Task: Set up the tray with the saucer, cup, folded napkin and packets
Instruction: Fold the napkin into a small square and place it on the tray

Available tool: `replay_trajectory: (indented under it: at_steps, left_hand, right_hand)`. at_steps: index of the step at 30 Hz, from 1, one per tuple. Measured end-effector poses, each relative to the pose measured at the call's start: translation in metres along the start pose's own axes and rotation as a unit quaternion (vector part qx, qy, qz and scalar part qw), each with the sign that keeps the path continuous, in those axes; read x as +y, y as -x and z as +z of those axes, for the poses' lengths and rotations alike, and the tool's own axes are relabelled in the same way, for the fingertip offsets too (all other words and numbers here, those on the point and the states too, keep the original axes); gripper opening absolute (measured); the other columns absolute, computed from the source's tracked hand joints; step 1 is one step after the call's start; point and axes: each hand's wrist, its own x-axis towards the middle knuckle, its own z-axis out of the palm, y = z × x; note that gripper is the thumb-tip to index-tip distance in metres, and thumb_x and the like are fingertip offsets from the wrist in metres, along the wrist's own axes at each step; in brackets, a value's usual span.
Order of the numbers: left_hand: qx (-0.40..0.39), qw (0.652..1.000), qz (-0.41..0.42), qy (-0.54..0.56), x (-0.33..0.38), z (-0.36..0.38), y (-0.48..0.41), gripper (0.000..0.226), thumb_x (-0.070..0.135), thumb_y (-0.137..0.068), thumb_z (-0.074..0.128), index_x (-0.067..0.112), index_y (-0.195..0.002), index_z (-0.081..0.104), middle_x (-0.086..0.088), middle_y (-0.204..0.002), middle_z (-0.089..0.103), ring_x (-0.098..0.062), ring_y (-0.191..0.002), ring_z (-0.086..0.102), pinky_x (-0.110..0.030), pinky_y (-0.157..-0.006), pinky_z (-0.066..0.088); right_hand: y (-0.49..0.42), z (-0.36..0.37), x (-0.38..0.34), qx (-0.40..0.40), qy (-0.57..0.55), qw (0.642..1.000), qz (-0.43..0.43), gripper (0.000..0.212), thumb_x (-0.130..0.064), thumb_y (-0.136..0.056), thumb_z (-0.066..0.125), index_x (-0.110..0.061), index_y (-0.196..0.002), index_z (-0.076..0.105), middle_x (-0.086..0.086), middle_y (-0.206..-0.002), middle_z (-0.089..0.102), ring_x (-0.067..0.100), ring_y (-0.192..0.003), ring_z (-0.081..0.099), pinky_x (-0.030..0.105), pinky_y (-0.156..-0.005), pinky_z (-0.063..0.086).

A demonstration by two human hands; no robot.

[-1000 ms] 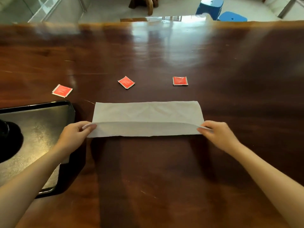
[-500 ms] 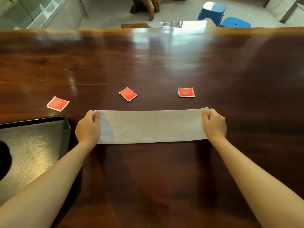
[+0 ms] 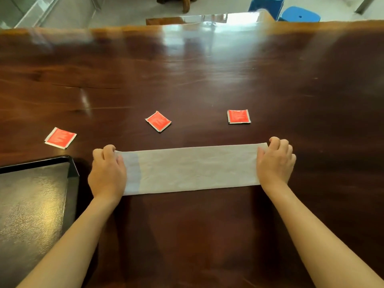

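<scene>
A white napkin (image 3: 193, 168) lies on the dark wooden table as a long strip, folded in half lengthwise. My left hand (image 3: 107, 171) presses down on its left end with curled fingers at the far corner. My right hand (image 3: 275, 161) holds down its right end the same way. Three red packets lie beyond the napkin: a left packet (image 3: 60, 138), a middle packet (image 3: 158, 121) and a right packet (image 3: 238, 116). The black tray (image 3: 35, 196) sits at the left edge, next to my left forearm. No saucer or cup shows in this view.
The wooden table (image 3: 207, 75) stretches far ahead, with its far edge near the top. Two blue stools (image 3: 299, 14) stand on the floor behind it at the upper right.
Both hands carried the napkin's near edge away from me onto the far edge, folding it in half. They now press the ends flat. The view shifted, hiding the dark object on the tray.
</scene>
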Motion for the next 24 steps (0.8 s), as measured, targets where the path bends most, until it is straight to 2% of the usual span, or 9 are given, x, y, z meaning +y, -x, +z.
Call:
replay_trajectory:
  at_steps: [3,5,6,7,9,10,12,18,24]
  left_hand:
    - [0.037,0.998,0.027,-0.033,0.015,-0.004,0.004,0.033,0.009,-0.085,0.057,-0.001,-0.116,0.052,-0.026,-0.115,0.049,-0.045,-0.101,0.047,-0.052,-0.076,0.043]
    - [0.030,0.993,0.114,0.002,0.041,0.003,0.012,0.034,0.013,-0.087,0.052,0.003,-0.119,0.056,-0.022,-0.126,0.054,-0.042,-0.114,0.048,-0.050,-0.091,0.038]
    - [0.002,0.987,0.159,0.022,0.054,0.009,0.017,0.037,0.017,-0.089,0.046,0.005,-0.123,0.056,-0.019,-0.132,0.054,-0.040,-0.121,0.048,-0.048,-0.099,0.035]
    - [-0.043,0.981,0.185,0.031,0.065,0.015,0.023,0.042,0.021,-0.091,0.040,0.008,-0.129,0.053,-0.016,-0.139,0.050,-0.035,-0.130,0.043,-0.047,-0.106,0.031]
    - [-0.120,0.975,0.186,0.008,0.071,0.026,0.034,0.051,0.034,-0.096,0.024,0.016,-0.142,0.037,-0.008,-0.152,0.033,-0.024,-0.143,0.025,-0.045,-0.115,0.015]
    - [-0.135,0.974,0.181,-0.017,0.067,0.030,0.037,0.057,0.041,-0.095,0.015,0.019,-0.145,0.029,-0.004,-0.155,0.026,-0.021,-0.145,0.017,-0.043,-0.117,0.009]
    - [-0.134,0.974,0.174,-0.048,0.055,0.034,0.037,0.066,0.049,-0.090,0.005,0.020,-0.148,0.022,-0.002,-0.157,0.019,-0.018,-0.146,0.012,-0.041,-0.117,0.005]
    - [-0.143,0.979,0.125,-0.068,0.031,0.030,0.029,0.079,0.060,-0.084,0.006,0.017,-0.149,0.015,0.000,-0.159,0.009,-0.015,-0.146,0.004,-0.038,-0.117,0.001]
    - [-0.151,0.979,0.124,-0.065,0.013,0.020,0.022,0.087,0.064,-0.081,0.006,0.010,-0.148,0.017,-0.006,-0.158,0.011,-0.018,-0.146,0.005,-0.033,-0.119,0.002]
  right_hand:
    - [0.001,-0.007,-0.030,0.007,-0.086,0.996,-0.028,0.035,-0.021,-0.088,0.055,-0.003,-0.117,0.054,0.017,-0.110,0.060,0.036,-0.101,0.054,0.044,-0.084,0.040]
    - [0.020,-0.002,-0.070,-0.014,-0.194,0.970,-0.146,0.037,-0.019,-0.084,0.049,-0.003,-0.115,0.060,0.016,-0.114,0.064,0.037,-0.106,0.056,0.040,-0.091,0.038]
    - [0.035,0.002,-0.091,-0.037,-0.187,0.955,-0.227,0.041,-0.020,-0.085,0.043,-0.004,-0.118,0.060,0.016,-0.121,0.063,0.036,-0.113,0.056,0.040,-0.098,0.039]
    - [0.049,0.007,-0.108,-0.083,-0.156,0.937,-0.301,0.045,-0.022,-0.088,0.037,-0.005,-0.126,0.056,0.015,-0.131,0.057,0.032,-0.123,0.051,0.043,-0.104,0.038]
    - [0.071,0.014,-0.126,-0.208,-0.081,0.905,-0.362,0.051,-0.029,-0.098,0.023,-0.011,-0.145,0.029,0.008,-0.155,0.026,0.024,-0.144,0.021,0.046,-0.118,0.015]
    - [0.075,0.017,-0.125,-0.245,-0.057,0.897,-0.364,0.054,-0.034,-0.099,0.017,-0.014,-0.149,0.014,0.004,-0.159,0.011,0.020,-0.147,0.005,0.043,-0.119,0.001]
    - [0.073,0.016,-0.116,-0.240,-0.050,0.903,-0.353,0.058,-0.043,-0.096,0.011,-0.021,-0.149,0.002,-0.001,-0.160,-0.001,0.016,-0.147,-0.006,0.038,-0.116,-0.009]
    - [0.052,0.015,-0.075,-0.248,-0.018,0.916,-0.314,0.058,-0.047,-0.095,0.013,-0.028,-0.149,0.001,-0.006,-0.160,-0.001,0.014,-0.146,-0.008,0.037,-0.118,-0.008]
    - [0.021,0.008,-0.012,-0.234,0.009,0.945,-0.226,0.066,-0.049,-0.087,0.000,-0.026,-0.149,0.003,-0.008,-0.159,0.000,0.013,-0.146,-0.006,0.036,-0.119,-0.005]
